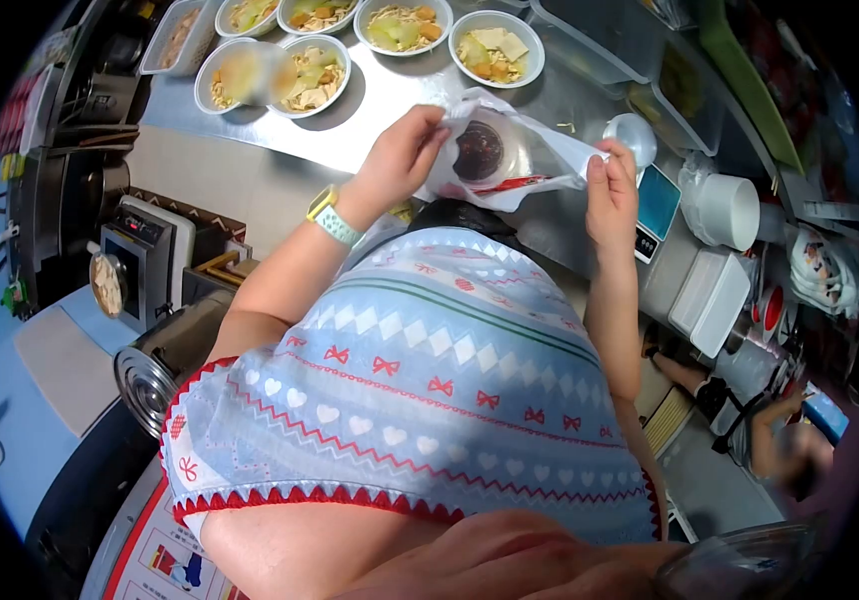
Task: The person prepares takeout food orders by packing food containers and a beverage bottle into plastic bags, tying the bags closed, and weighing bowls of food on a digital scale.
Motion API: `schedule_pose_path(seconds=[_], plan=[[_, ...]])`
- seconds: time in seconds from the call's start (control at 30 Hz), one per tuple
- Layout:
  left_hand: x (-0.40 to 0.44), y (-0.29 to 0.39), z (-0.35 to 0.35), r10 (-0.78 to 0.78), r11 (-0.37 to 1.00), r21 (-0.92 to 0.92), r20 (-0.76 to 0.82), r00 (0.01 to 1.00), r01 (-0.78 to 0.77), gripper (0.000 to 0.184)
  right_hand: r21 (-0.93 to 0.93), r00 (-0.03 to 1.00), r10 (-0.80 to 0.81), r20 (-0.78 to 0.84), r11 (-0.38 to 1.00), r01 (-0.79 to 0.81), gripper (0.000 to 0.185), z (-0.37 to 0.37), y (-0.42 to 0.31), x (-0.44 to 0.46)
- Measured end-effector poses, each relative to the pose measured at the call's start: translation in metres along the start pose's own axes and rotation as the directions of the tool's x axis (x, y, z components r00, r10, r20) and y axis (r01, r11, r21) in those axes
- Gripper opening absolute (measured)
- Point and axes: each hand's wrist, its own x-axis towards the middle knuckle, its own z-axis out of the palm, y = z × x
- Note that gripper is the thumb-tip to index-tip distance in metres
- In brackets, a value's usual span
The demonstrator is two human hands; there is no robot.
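Two hands on one white plastic bag (570,152). Location: at the near edge of the tabletop (375,100), close to the front of the person's apron.

Left hand (415,150): grip narrow, thumb and fingers pinching the left side of the bag's rim. Right hand (613,190): grip likewise closed on the film, pinching the right side.

Obs.: hands well apart, mouth of bag spread between them. Probable reason: thin film would sag shut without tension from both sides; the spread also gives a view straight down inside. Contents: a round container (480,150) with something dark in it, and a red item (512,185) nearer the person; print too small to read. Whether the bag's base rests on the metal: cannot tell.

Six white bowls of mixed food (403,22) sit farther back from the near edge, upright, uncovered, two partly behind a blurred patch. Judgement: set back there, they are out of the way of the bag and forearms; level seating likely guards against spills.

Scale (658,205) just beside the right hand, within easy reach. Clear container (178,35) by the bowls, toward the left corner.
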Motion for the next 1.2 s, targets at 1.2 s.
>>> schedule_pose_path(seconds=[1.2], plan=[[0.041, -0.034, 0.015, -0.083, 0.780, -0.473, 0.569, 0.818, 0.409, 0.015, -0.009, 0.894, -0.427, 0.138, 0.902, 0.432, 0.014, 0.086, -0.006, 0.029]])
